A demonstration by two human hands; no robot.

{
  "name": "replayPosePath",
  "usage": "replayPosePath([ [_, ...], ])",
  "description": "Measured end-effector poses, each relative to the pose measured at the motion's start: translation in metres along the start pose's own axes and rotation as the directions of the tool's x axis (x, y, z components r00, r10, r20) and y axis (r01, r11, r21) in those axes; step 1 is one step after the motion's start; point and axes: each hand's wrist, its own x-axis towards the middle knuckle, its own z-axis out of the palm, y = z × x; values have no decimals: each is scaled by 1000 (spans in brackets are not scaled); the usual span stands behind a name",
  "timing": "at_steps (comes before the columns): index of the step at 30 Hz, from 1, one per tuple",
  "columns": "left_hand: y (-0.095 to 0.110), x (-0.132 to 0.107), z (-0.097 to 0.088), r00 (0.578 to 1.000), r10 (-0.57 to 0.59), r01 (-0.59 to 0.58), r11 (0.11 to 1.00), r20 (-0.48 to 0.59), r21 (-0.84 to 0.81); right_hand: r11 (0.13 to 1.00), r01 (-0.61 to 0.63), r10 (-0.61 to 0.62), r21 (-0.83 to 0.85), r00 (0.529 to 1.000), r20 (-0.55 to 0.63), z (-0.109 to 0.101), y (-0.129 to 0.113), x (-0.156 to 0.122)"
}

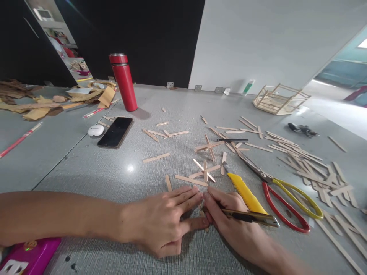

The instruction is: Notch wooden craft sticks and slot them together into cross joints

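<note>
My left hand [168, 219] lies low over the table, its fingertips and thumb pressing a short wooden craft stick [202, 217] against the surface. Most of that stick is hidden by the fingers. In my right hand [233, 214] is a slim utility knife [252, 216], held like a pen, with its tip hidden between the two hands. Just beyond the fingertips lie a loose craft stick [190, 180] and a star-shaped stack of crossed sticks [205, 171]. A yellow-handled cutter [243, 191] rests beside my right hand.
Scissors [265, 177] and a pile of craft sticks [318, 173] lie to the right. A stick-built frame [278, 101] stands at the back right. Farther left are a red bottle [124, 84], a phone [116, 132], a white earbud case [95, 131] and cardboard scraps [40, 108].
</note>
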Motion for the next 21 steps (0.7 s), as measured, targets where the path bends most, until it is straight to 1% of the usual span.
replayPosePath([
  [4,-1,0,0,1000,-4,4,1000,-12,2,997,-51,52,63,999,-11,3,-2,-1],
  [8,0,-1,0,1000,-3,2,1000,-16,-1,994,-76,78,81,997,-21,5,-4,-1],
  [15,0,-1,0,1000,-11,11,1000,-4,2,999,-33,33,29,999,-23,4,1,-1],
  [21,1,0,-2,1000,-13,13,1000,4,-3,1000,3,-2,-24,999,35,0,4,3],
])
